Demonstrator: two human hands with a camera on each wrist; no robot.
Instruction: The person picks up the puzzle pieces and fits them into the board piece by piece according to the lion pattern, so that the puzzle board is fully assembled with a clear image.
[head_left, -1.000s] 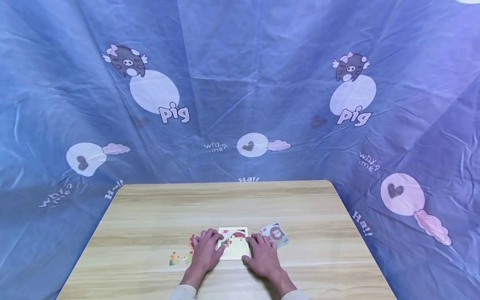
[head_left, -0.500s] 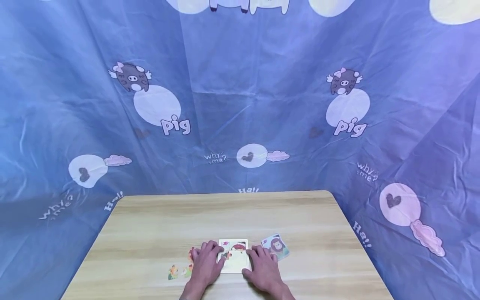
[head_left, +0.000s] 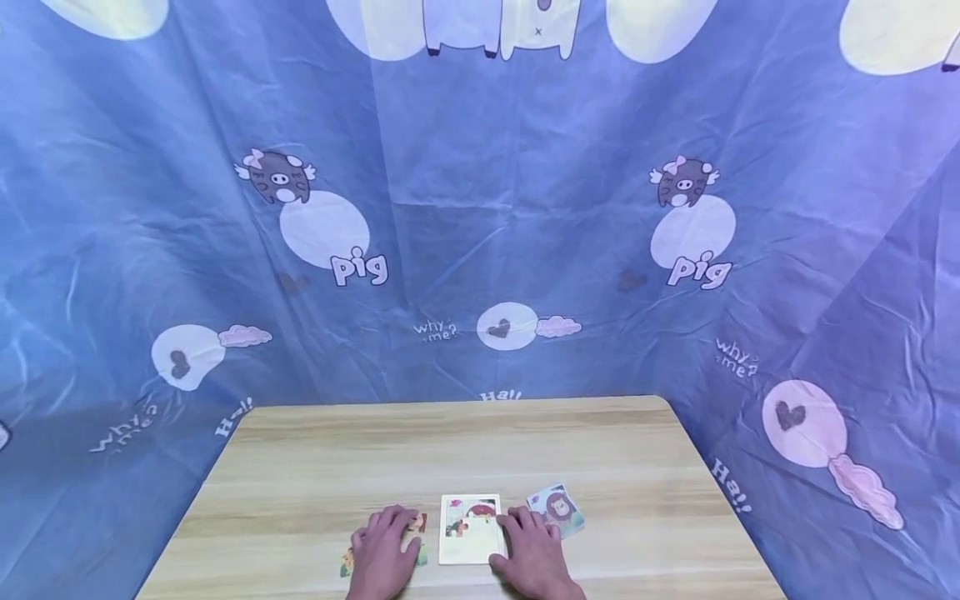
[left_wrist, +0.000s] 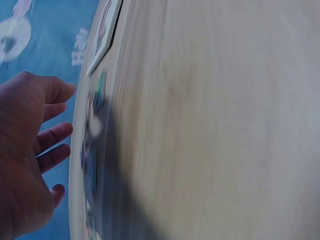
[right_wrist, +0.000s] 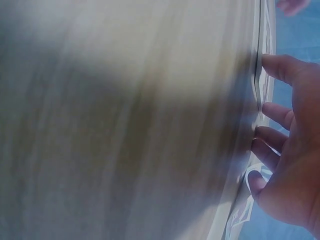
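Observation:
A white-framed puzzle board lies on the table, with a few picture pieces fitted along its top and left side; its lower part is bare. My left hand hovers over loose jigsaw pieces left of the board, its fingers loosely bent and apart, holding nothing. In the left wrist view that hand is above the table, with blurred pieces beyond it. My right hand rests at the board's right edge, thumb and fingertips touching it. The right wrist view shows those fingers relaxed along the edge.
A picture card with a lion lies to the right of the board, partly under the right hand's fingers. Another loose piece shows left of the left hand. A blue printed cloth hangs around the wooden table.
My left hand has left the board's left edge and moved left over the loose pieces. The right hand stays at the board. The head view has tilted upward.

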